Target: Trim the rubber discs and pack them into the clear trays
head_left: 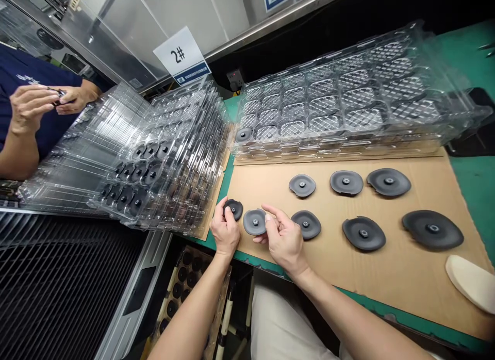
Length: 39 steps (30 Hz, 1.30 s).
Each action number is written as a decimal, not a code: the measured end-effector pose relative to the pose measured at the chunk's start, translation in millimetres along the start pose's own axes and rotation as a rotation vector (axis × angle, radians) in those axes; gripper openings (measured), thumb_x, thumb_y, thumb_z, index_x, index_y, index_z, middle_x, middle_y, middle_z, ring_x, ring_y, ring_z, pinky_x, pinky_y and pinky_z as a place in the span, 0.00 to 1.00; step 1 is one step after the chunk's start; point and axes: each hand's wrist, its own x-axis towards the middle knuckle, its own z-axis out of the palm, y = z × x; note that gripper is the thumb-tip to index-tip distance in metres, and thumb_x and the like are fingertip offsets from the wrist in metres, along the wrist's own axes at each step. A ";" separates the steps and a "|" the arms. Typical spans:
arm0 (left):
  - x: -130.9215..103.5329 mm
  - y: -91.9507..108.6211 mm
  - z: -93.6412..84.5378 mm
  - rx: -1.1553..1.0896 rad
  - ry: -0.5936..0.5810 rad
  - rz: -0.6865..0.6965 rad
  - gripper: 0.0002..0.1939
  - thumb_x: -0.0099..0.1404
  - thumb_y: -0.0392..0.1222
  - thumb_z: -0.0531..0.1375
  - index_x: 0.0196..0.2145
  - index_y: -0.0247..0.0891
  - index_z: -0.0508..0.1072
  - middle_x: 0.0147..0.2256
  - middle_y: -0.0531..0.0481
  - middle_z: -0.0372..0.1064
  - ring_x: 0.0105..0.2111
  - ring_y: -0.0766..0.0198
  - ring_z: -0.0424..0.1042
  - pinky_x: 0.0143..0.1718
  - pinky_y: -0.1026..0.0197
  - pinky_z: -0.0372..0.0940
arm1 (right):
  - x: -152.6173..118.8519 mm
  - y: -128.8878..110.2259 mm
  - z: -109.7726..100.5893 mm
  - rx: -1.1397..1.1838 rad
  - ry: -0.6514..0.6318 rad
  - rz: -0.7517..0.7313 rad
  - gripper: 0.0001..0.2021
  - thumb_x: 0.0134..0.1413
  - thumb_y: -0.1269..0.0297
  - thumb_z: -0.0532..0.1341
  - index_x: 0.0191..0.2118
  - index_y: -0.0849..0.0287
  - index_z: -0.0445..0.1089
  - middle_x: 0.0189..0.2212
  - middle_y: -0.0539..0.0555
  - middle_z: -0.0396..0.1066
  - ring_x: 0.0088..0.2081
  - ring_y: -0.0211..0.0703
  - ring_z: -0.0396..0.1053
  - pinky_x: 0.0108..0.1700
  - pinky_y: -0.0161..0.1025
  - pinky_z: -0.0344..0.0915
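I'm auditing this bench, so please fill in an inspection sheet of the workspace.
Surface: cardboard over a green tabletop.
Job's things: six black discs lie on the cardboard; clear trays are stacked beyond them; a left-hand tray stack holds dark parts.
Clutter: cream pad near the cardboard's right edge.
Left grip: closed on a small disc.
Right grip: pinching a grey-looking disc.
Cables: socket with a red light; cord route unclear.
Surroundings: co-worker's hands at far left; "2#" sign at the back.
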 end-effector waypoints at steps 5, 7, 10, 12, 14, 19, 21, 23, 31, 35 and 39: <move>0.0 -1.0 0.3 -0.028 0.000 -0.024 0.19 0.72 0.43 0.52 0.55 0.38 0.76 0.46 0.41 0.80 0.42 0.56 0.79 0.44 0.57 0.71 | 0.0 2.3 0.3 -0.025 0.002 -0.036 0.25 0.67 0.47 0.57 0.55 0.63 0.72 0.24 0.51 0.76 0.23 0.45 0.77 0.26 0.35 0.75; -0.6 -0.9 -0.1 -0.044 0.001 -0.036 0.20 0.72 0.43 0.52 0.55 0.38 0.76 0.47 0.40 0.80 0.43 0.55 0.79 0.45 0.56 0.71 | -0.5 3.5 0.3 -0.036 0.005 -0.051 0.24 0.67 0.47 0.57 0.55 0.63 0.72 0.24 0.51 0.76 0.22 0.44 0.77 0.26 0.35 0.75; -1.4 -1.4 -1.2 -0.075 -0.015 -0.074 0.21 0.72 0.44 0.51 0.55 0.37 0.76 0.44 0.41 0.80 0.41 0.55 0.79 0.45 0.55 0.71 | -0.4 5.0 0.3 -0.062 0.005 -0.064 0.26 0.67 0.46 0.57 0.55 0.63 0.72 0.25 0.51 0.77 0.23 0.44 0.77 0.27 0.35 0.75; -1.4 -2.6 -1.4 -0.103 -0.041 -0.118 0.22 0.73 0.45 0.50 0.57 0.36 0.75 0.33 0.44 0.80 0.32 0.56 0.79 0.41 0.54 0.71 | 0.8 5.5 0.5 -0.087 0.002 -0.079 0.27 0.67 0.45 0.56 0.56 0.63 0.72 0.24 0.51 0.76 0.24 0.44 0.78 0.28 0.34 0.75; -1.2 -3.8 -1.3 -0.133 -0.068 -0.159 0.23 0.74 0.46 0.48 0.58 0.35 0.73 0.24 0.50 0.76 0.24 0.58 0.76 0.37 0.55 0.71 | 1.7 5.6 1.2 -0.117 -0.001 -0.099 0.28 0.67 0.44 0.56 0.57 0.64 0.71 0.23 0.50 0.75 0.25 0.44 0.79 0.29 0.34 0.75; -5.6 1.3 -5.1 -0.171 -0.054 -0.177 0.23 0.74 0.43 0.47 0.58 0.35 0.74 0.36 0.43 0.81 0.33 0.57 0.80 0.44 0.54 0.73 | -4.4 11.2 -0.2 -0.203 -0.022 -0.078 0.33 0.64 0.40 0.56 0.60 0.64 0.70 0.28 0.53 0.78 0.29 0.47 0.80 0.31 0.36 0.76; -7.6 4.9 -6.9 -0.160 -0.024 -0.164 0.22 0.73 0.41 0.48 0.55 0.36 0.76 0.44 0.39 0.81 0.42 0.55 0.80 0.49 0.54 0.72 | -3.5 20.6 -3.6 -0.232 -0.011 -0.046 0.34 0.61 0.38 0.58 0.60 0.62 0.70 0.30 0.55 0.79 0.30 0.49 0.80 0.29 0.36 0.75; -7.7 6.7 -7.7 -0.144 -0.001 -0.156 0.22 0.72 0.39 0.48 0.53 0.36 0.78 0.48 0.38 0.80 0.47 0.53 0.79 0.52 0.54 0.71 | 3.6 32.3 -5.8 -0.234 0.004 -0.044 0.35 0.58 0.36 0.58 0.59 0.59 0.70 0.32 0.56 0.79 0.29 0.50 0.80 0.29 0.38 0.76; -12.5 9.8 -13.3 -0.139 -0.005 -0.171 0.24 0.72 0.39 0.46 0.54 0.36 0.78 0.50 0.37 0.79 0.49 0.49 0.78 0.54 0.49 0.69 | 9.6 39.0 5.4 -0.157 0.087 -0.036 0.32 0.47 0.34 0.62 0.49 0.55 0.71 0.35 0.59 0.78 0.28 0.54 0.78 0.24 0.42 0.75; -11.1 8.1 -11.8 -0.126 -0.014 -0.140 0.24 0.72 0.39 0.46 0.54 0.37 0.78 0.50 0.38 0.79 0.49 0.49 0.78 0.54 0.48 0.69 | 2.9 33.0 11.1 -0.193 0.147 -0.109 0.36 0.52 0.35 0.59 0.59 0.56 0.68 0.35 0.56 0.76 0.26 0.51 0.78 0.23 0.40 0.73; -7.5 4.2 -10.1 -0.091 0.001 -0.101 0.23 0.72 0.38 0.46 0.52 0.38 0.78 0.49 0.38 0.79 0.49 0.52 0.78 0.54 0.51 0.70 | 2.5 30.0 7.9 -0.250 0.094 -0.146 0.36 0.57 0.39 0.56 0.63 0.59 0.65 0.28 0.54 0.75 0.26 0.51 0.77 0.26 0.40 0.74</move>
